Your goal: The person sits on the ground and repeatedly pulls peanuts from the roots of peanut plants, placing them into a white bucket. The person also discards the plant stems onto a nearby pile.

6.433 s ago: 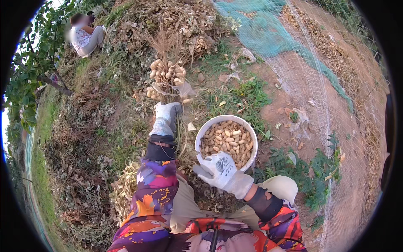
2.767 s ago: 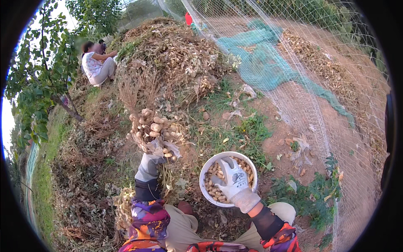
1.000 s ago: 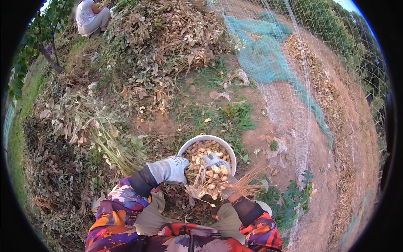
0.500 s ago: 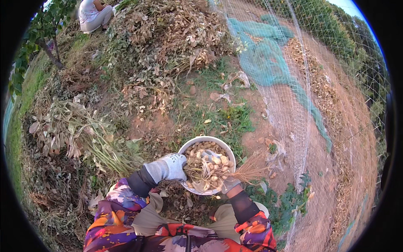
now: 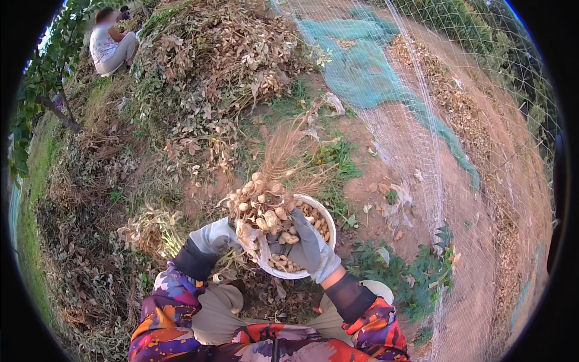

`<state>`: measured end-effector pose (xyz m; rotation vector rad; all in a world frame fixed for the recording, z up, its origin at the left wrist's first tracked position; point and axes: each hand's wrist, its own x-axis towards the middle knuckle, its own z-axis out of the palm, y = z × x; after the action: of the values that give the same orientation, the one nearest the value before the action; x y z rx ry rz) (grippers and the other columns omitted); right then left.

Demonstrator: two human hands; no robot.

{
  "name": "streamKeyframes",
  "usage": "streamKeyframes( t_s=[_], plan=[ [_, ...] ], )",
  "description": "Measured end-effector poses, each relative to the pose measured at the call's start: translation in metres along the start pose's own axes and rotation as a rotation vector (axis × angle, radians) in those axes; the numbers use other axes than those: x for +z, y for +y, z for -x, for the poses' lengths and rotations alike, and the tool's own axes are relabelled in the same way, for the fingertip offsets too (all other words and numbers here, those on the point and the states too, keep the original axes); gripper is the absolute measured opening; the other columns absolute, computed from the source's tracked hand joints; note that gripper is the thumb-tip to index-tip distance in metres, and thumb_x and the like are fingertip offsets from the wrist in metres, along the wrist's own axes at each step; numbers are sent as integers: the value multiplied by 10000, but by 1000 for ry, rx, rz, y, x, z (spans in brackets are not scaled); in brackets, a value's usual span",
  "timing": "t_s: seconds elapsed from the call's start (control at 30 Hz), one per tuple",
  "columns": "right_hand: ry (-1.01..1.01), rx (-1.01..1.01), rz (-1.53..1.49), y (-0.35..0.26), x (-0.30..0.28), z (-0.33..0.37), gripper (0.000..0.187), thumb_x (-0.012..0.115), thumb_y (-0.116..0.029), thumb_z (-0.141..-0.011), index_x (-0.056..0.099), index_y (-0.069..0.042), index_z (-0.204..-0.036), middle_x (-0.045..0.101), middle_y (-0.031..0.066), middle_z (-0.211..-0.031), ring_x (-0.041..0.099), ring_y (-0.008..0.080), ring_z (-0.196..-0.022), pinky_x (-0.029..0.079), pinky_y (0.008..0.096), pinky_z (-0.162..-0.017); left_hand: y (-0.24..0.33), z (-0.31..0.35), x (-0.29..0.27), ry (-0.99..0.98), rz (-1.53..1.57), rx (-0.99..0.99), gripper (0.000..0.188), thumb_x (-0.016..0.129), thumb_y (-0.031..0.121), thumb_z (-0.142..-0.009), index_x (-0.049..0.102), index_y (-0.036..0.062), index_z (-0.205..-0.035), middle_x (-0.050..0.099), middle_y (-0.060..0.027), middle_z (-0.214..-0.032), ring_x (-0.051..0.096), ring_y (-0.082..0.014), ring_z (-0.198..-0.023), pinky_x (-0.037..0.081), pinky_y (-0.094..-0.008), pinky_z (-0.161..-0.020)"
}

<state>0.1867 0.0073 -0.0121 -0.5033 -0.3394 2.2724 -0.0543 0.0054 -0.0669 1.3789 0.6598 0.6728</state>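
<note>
A peanut plant (image 5: 265, 208) with a thick cluster of pods and thin reddish roots is lifted over a white bucket (image 5: 329, 220). Its roots point away from me, and its leafy stems trail down to the left. In a grey-and-white glove, my left hand (image 5: 218, 236) is closed around the plant's stems at the bucket's left side. My right hand (image 5: 310, 244), gloved alike, curls over the bucket against the pods, its fingertips partly hidden among them. Loose peanuts (image 5: 316, 218) lie inside the bucket.
A large heap of dried peanut plants (image 5: 223, 54) rises ahead. White netting (image 5: 416, 163) and a bunched teal net (image 5: 362, 72) run along the right. Another person (image 5: 111, 45) sits at the far left near a small tree (image 5: 57, 108). A white rounded object (image 5: 380, 291) is beside my right knee.
The peanut plant has turned, its roots swinging from the right to point away from me. It has risen above the bucket, and my right hand has come up onto the pods.
</note>
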Motion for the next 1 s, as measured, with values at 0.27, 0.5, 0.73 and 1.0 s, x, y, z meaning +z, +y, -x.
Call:
streamKeyframes(
  t_s=[0.27, 0.5, 0.73, 1.0],
  plan=[
    [-14, 94, -33, 12, -45, -4, 478, 333, -367, -953, 330, -75, -1332, 451, 98, -1273, 504, 222, -1106, 478, 317, -889, 46, -6, 31, 85, 95, -248, 811, 734, -35, -596, 375, 40, -1319, 493, -55, -1253, 463, -156, -1122, 384, -318, -946],
    [28, 59, 199, 0, -52, 19, 397, 402, -340, -926, 400, -87, -1232, 480, 63, -1084, 485, 186, -890, 423, 292, -713, 31, -15, 48, 147, -506, -558, 465, 738, 136, -561, 607, -16, -981, 644, -139, -797, 625, -214, -723, 500, -334, -681],
    [72, 49, 349, 2, -50, 13, 317, 471, -313, -898, 470, -99, -1133, 508, 27, -894, 466, 150, -675, 368, 267, -537, 41, -18, 58, 118, -1007, -519, 477, 702, 289, -581, 604, 19, -962, 627, -192, -815, 602, -340, -785, 478, -401, -713],
    [567, -104, 660, -13, -77, -60, 227, 550, -282, -867, 549, -112, -1019, 541, -14, -677, 445, 109, -429, 305, 238, -335, 54, -4, 63, -12, -975, -490, 404, 715, 346, -562, 603, 9, -755, 598, -201, -740, 589, -359, -752, 465, -417, -673]
  ],
)
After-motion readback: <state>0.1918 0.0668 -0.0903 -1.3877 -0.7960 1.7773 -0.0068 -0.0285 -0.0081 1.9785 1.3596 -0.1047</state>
